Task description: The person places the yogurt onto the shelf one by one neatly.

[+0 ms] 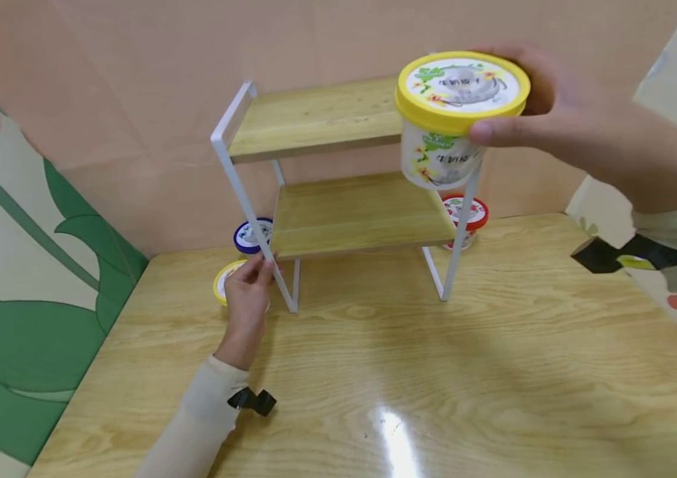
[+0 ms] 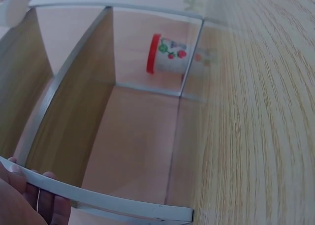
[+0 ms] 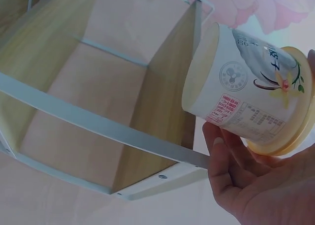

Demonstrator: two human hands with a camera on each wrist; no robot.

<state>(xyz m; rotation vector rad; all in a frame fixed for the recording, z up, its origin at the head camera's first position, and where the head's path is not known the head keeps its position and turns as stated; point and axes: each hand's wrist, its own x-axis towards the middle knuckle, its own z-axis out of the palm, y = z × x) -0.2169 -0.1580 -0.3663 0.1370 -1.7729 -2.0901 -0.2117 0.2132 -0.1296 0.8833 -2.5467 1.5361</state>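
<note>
One yellow-lidded tub (image 1: 449, 143), axis near vertical, is held in your right grip (image 1: 553, 109) by the right edge of the top shelf (image 1: 320, 119); your left grip (image 1: 246, 285) clasps the left frame (image 1: 245, 199).

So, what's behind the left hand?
A yellow-lidded tub, with a blue-lidded tub farther back. The left hand covers much of the yellow one's lid and body; I can't tell whether they touch.

At 8 o'clock the left hand (image 2: 20, 203) grips the white frame of a shelf rack (image 2: 74, 119), whose wooden boards lie toward 9. A red-lidded tub (image 2: 168, 56) shows beyond at 12; the desk (image 2: 256, 116) fills 3 o'clock. A pale object (image 2: 14, 9) is cut off at 10.
</note>
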